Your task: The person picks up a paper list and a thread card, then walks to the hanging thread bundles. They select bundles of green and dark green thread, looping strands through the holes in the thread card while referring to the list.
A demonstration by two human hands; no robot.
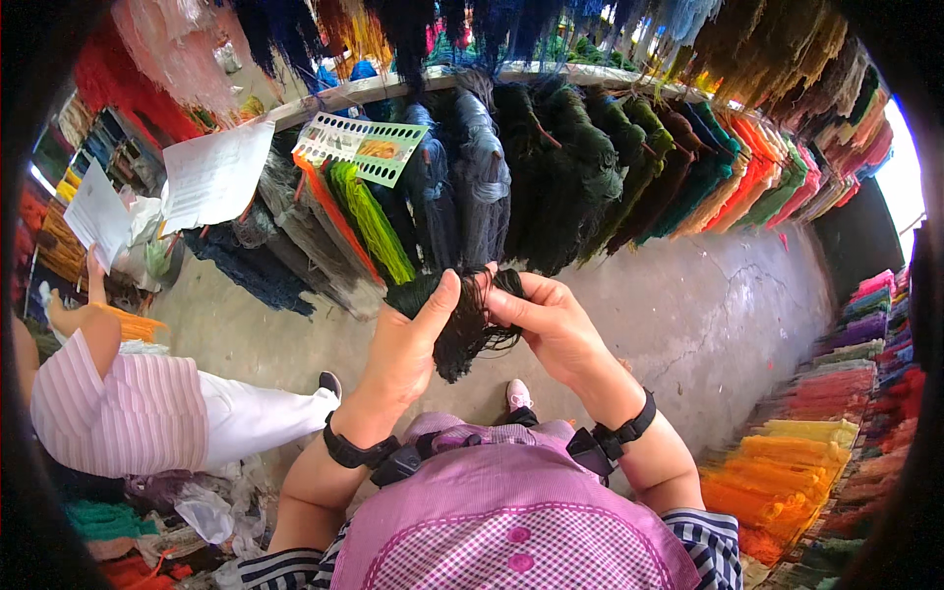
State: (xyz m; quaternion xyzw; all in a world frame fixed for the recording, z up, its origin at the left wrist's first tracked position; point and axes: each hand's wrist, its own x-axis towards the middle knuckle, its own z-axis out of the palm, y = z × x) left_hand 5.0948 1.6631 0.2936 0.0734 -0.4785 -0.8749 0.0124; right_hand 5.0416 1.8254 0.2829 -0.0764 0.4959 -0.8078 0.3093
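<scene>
Item one: a skein of dark green yarn (pixel 462 324), near the centre of the frame, which we hold between both hands above the concrete floor (pixel 688 315). Its loose strands hang down and fray toward the lower centre.

Our left hand (pixel 403 349) sits just left of centre, thumb raised along the skein's left side and fingers (pixel 444 295) closed around the yarn. Our right hand (pixel 551 329) sits just right of centre, its fingers pinched shut on strands at the skein's upper right. Both wrists carry black straps (pixel 354 452) in the lower middle of the frame.

Item two: a long rail of hanging yarn hanks (pixel 551 177) across the upper half of the frame, running from grey and blue-black at centre through deep green to teal, orange, red and pink toward the upper right. A bright green hank (pixel 369 221) and an orange one beside it hang left of centre.

Item three: a pale green card with rows of holes (pixel 359 147), upper left of centre, resting against the hanks. White paper sheets (pixel 211 172) lie farther left.

Item four: stacked yarn bundles (pixel 796 452) along the right edge, yellow and orange at lower right, pink and purple above.

Item five: another person in a pink striped top (pixel 118 413) and white trousers, at the left edge, well apart from our hands.

Item six: our own pink checked garment (pixel 511 521) along the bottom centre.
</scene>
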